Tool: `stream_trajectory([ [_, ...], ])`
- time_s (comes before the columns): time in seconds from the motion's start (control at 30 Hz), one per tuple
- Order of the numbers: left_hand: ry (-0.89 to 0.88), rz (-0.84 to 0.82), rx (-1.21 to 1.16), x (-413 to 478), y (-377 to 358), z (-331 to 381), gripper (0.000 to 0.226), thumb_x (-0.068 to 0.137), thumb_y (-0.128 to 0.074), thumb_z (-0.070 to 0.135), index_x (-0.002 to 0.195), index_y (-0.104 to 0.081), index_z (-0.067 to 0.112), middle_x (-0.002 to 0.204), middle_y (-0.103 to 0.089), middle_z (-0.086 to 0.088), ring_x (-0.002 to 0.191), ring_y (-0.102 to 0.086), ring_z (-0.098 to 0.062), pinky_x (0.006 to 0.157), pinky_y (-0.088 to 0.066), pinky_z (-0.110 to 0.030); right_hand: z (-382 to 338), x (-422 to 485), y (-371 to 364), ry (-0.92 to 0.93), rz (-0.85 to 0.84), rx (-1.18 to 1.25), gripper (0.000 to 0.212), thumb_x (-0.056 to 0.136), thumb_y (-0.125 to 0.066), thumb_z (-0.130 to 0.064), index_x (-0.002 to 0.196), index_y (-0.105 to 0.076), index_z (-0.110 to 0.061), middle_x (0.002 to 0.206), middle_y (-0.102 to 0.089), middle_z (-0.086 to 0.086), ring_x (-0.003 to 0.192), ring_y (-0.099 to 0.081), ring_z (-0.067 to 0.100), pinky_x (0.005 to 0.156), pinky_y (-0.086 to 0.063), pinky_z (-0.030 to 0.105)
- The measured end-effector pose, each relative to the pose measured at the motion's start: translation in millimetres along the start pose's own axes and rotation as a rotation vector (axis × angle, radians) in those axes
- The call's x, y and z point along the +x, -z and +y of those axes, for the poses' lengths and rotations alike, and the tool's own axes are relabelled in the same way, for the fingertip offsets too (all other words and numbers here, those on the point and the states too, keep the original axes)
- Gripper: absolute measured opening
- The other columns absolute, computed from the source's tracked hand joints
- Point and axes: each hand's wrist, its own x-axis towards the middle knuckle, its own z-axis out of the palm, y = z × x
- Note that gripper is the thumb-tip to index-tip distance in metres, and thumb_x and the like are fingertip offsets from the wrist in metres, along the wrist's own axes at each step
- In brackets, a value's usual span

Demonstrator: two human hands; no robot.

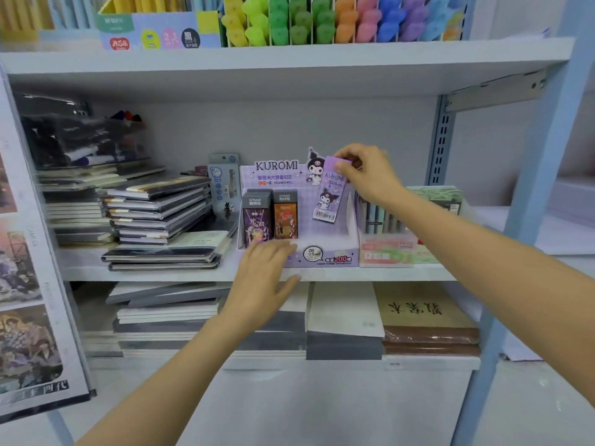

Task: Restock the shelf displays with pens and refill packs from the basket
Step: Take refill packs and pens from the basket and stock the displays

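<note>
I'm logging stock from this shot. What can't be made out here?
Head view:
- Basket: outside the frame.
- Refill pack top end: covered by the right hand.
- Display box front left corner: behind the left hand.
- Pens right of the box: partly hidden by the right forearm.
- Barcode digits: too small.

Stationery shop: stocked shelf (289, 61) w/ barcoded packs (328, 194).

Left hand (264, 275) is just flat and relaxed, arm in from 7 o'clock; right hand (367, 177) up at 1 o'clock, pinching a purple pack (328, 194).
</note>
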Motion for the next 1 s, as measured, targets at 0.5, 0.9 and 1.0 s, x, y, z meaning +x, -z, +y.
stream_trajectory([
  [0.5,-0.096,-0.004,0.161,-5.6,-10.4,-10.8,0.06,0.087,-0.063,0.028,0.143,-0.043,0.016,0.137,-0.05,-0.001,0.126,-0.045,-0.022,0.113,-0.026,-0.037,2.1,16.0,-24.6,0.028,-0.295,-0.107,0.023,0.091,-0.065,-0.016,0.112,-0.07,-0.008,0.104,-0.068,0.006,0.095,-0.058,0.015,0.087,-0.044,0.026],
  [0.9,-0.077,-0.007,0.189,-6.1,-11.2,-10.2,0.063,0.086,-0.063,0.029,0.143,-0.04,0.018,0.138,-0.049,0.001,0.126,-0.043,-0.02,0.114,-0.025,-0.037,4.2,17.3,-19.2,0.004,-0.311,-0.13,0.02,0.092,-0.064,-0.014,0.109,-0.071,-0.007,0.102,-0.07,0.008,0.09,-0.059,0.014,0.079,-0.042,0.023],
  [1.0,-0.068,-0.003,0.199,-5.4,-11.1,-8.3,0.062,0.085,-0.064,0.027,0.142,-0.043,0.017,0.136,-0.051,0.001,0.125,-0.045,-0.022,0.112,-0.027,-0.037,-0.5,12.2,-29.5,0.036,-0.227,-0.115,0.019,0.092,-0.063,-0.012,0.109,-0.071,-0.007,0.1,-0.07,0.008,0.09,-0.062,0.017,0.083,-0.047,0.026],
])
